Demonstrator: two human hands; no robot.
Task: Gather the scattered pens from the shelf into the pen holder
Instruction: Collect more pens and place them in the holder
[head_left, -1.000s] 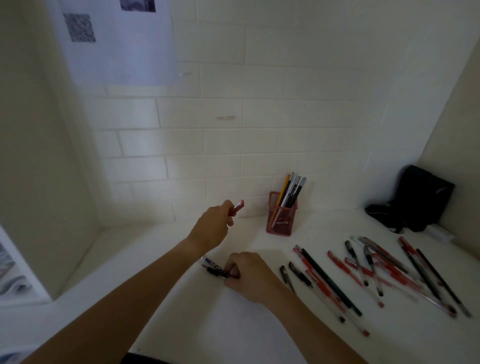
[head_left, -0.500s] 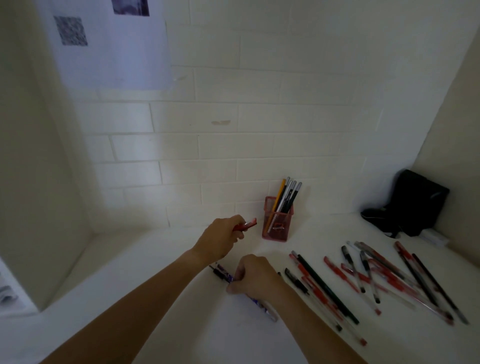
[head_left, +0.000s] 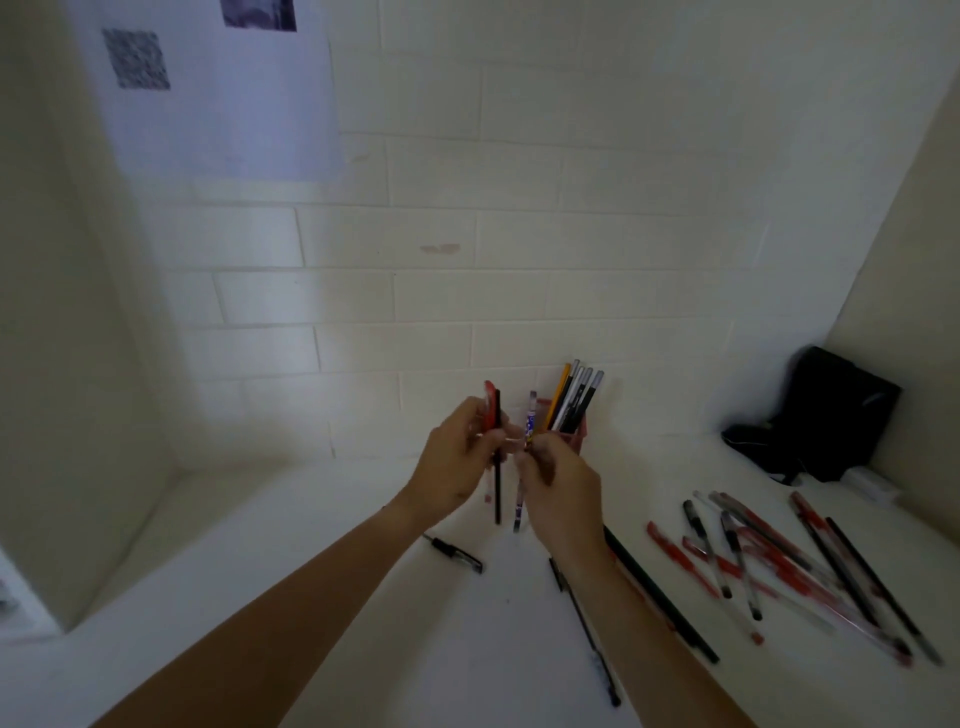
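Both hands are raised in front of the red mesh pen holder (head_left: 582, 431), which stands against the tiled wall and holds several pens (head_left: 576, 395). My left hand (head_left: 457, 462) grips two upright pens, one red and one black (head_left: 497, 499). My right hand (head_left: 558, 488) holds a patterned blue-and-white pen (head_left: 531, 415) upright, close beside the left hand. Loose pens lie on the white shelf (head_left: 311, 597): a short black one (head_left: 457, 553) under my left wrist, a long black one (head_left: 589, 634) by my right forearm, and a red and black pile (head_left: 769, 561) to the right.
A black pouch (head_left: 826, 415) with a small white block beside it sits in the back right corner. Side walls close the shelf in on the left and right. A paper sheet with a printed code (head_left: 218, 88) hangs on the wall above left.
Both hands rose from the shelf toward the holder. My right hand lifted the patterned pen upright. My left hand now holds a black pen along with the red one.
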